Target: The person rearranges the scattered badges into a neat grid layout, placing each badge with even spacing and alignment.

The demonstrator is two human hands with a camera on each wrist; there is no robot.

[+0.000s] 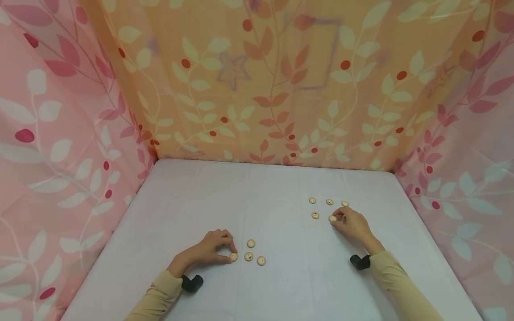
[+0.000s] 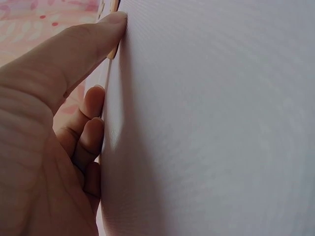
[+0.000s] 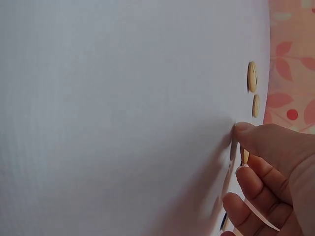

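In the head view, my left hand (image 1: 210, 247) pinches a round wooden button (image 1: 234, 257) between thumb and index finger, low at the tabletop. Three similar buttons lie just right of it, among them a button with a dark mark (image 1: 248, 256). Farther back on the right, my right hand (image 1: 353, 225) has thumb and index finger at the edges of another wooden button (image 1: 332, 218). A row of three buttons sits behind that one, and a single button (image 1: 315, 215) is to its left. The left wrist view shows the thumb (image 2: 93, 42) partly covering the held button's edge.
A white cloth (image 1: 281, 290) covers the table. Leaf-patterned curtains rise at the back (image 1: 277, 89) and on both sides. Black wrist cameras (image 1: 192, 283) are strapped below both hands, close over the cloth.
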